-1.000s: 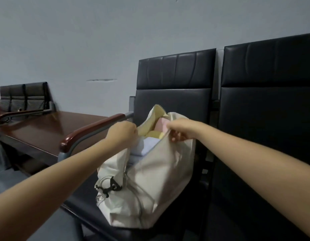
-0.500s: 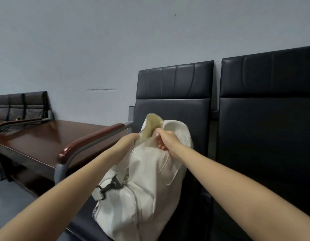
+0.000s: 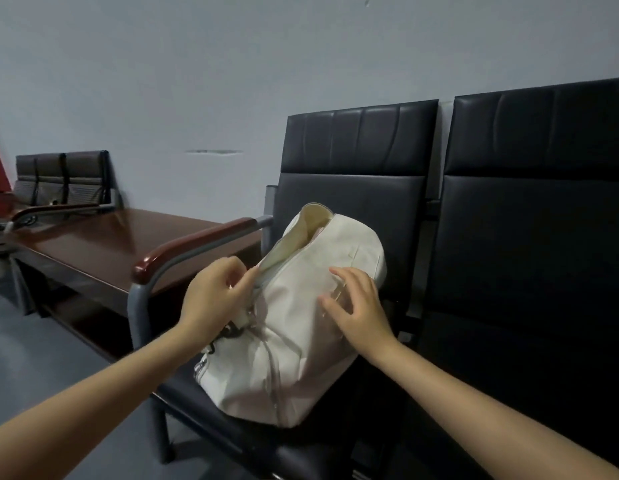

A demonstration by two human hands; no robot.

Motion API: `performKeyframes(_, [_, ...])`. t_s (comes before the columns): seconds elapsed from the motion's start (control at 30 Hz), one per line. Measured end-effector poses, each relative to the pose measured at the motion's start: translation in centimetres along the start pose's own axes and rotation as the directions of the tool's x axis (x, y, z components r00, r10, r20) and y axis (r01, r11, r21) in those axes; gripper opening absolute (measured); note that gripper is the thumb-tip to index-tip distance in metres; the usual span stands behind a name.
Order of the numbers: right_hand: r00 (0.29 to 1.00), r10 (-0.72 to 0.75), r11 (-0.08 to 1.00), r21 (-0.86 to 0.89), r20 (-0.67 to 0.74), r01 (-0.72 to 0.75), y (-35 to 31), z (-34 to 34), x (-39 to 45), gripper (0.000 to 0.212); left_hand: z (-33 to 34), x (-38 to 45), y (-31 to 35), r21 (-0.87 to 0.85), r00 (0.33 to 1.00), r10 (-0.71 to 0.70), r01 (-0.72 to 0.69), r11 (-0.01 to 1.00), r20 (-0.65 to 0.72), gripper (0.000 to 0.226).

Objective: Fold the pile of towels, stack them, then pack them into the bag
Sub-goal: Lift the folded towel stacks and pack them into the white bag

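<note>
A cream white bag (image 3: 301, 348) sits on the seat of a black chair (image 3: 353, 188), leaning against its backrest. The bag's top is partly open at the far end, where the pale lining (image 3: 294, 237) shows. No towels are visible; they are hidden inside. My left hand (image 3: 214, 296) pinches the bag's top edge near the zipper at its left side. My right hand (image 3: 356, 303) lies on the bag's upper right side with fingers spread and lightly bent, holding nothing.
The chair has a red-brown armrest (image 3: 193, 247) on a grey frame to the left. A dark wooden table (image 3: 103, 247) stands beyond it, with more chairs (image 3: 62, 178) at the far left. A second black chair (image 3: 536, 216) adjoins on the right. A grey wall is behind.
The bag's mouth has been drawn nearly closed and the towels are no longer visible. My right hand let go of the rim and moved down onto the bag's side. My left hand shifted lower along the opening.
</note>
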State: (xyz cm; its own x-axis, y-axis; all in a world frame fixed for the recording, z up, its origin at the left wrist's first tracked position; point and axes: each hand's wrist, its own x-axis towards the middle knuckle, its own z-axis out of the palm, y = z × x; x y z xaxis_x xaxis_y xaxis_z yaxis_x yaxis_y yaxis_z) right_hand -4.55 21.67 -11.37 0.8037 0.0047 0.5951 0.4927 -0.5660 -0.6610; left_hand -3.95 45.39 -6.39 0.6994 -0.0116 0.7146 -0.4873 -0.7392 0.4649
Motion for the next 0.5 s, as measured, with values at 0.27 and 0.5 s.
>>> performKeyframes(0.27, [0.973,0.069,0.988,-0.153,0.221,-0.035,-3.5,-0.2,-1.2,0.065,-1.0,-3.2,-1.1,0.366,0.931,-0.035,-0.108,0.924,0.364,0.03])
performKeyframes(0.5, [0.95,0.142,0.972,-0.22,0.277,-0.082,-4.9,-0.8,-1.7,0.068,-0.9,-2.7,-0.4,0.391,0.859,-0.283,0.107,0.914,0.427,0.036])
